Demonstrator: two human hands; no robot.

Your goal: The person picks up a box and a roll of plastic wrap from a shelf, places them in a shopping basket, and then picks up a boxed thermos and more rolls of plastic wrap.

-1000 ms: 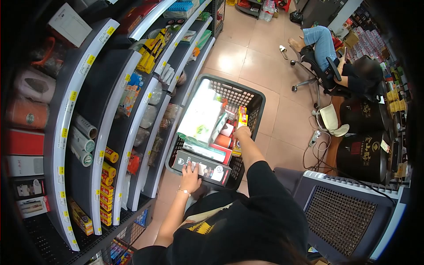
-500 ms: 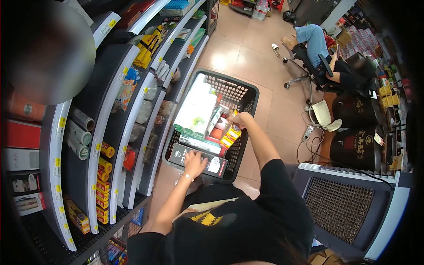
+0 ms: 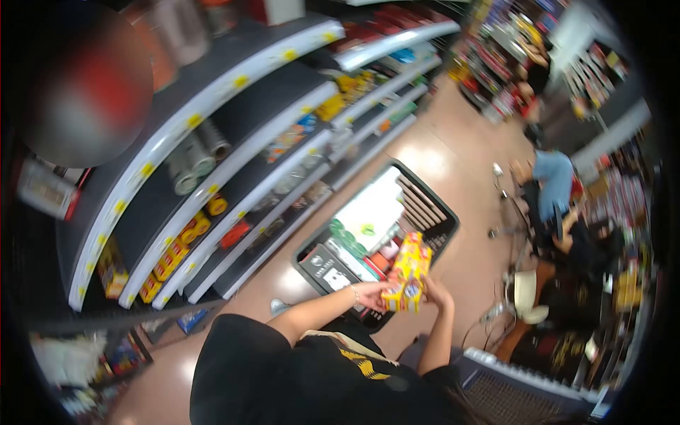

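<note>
So we've got both hands on one yellow-and-red bundle (image 3: 409, 273), and it's up over the near right part of a dark plastic basket (image 3: 427, 214) sitting on the tiled floor (image 3: 453, 152). Our left hand (image 3: 373, 294) is closed on the lower left side of it, fingers curled in against the wrapping. Our right hand (image 3: 435, 292) is pinching the right edge, though it's blurry enough that we can't tell exactly where each finger sits. The bundle is tilted, with its top end leaning away from us, and the print on it is too smeared to read.

Under and beside it, the basket is pretty loaded. There's a big white pack (image 3: 375, 207) with round green ends toward us, taking up the left and far side, then some red-orange items (image 3: 383, 261) partly hidden by the bundle. Closest to us is a dark box (image 3: 328, 265) with pale printing, lying along the near left side, just beside our left wrist.

Off to our left we've got curved store shelves (image 3: 244, 185) with yellow tags along their pale edges. We can make out a few rolls (image 3: 190, 164) on one level and a row of yellow boxes (image 3: 168, 261) lower down. Over on the right, well apart from the basket, a person (image 3: 554, 180) in blue bottoms and a dark top is sitting in a chair, with a cream-coloured thing (image 3: 528, 301) nearby.
</note>
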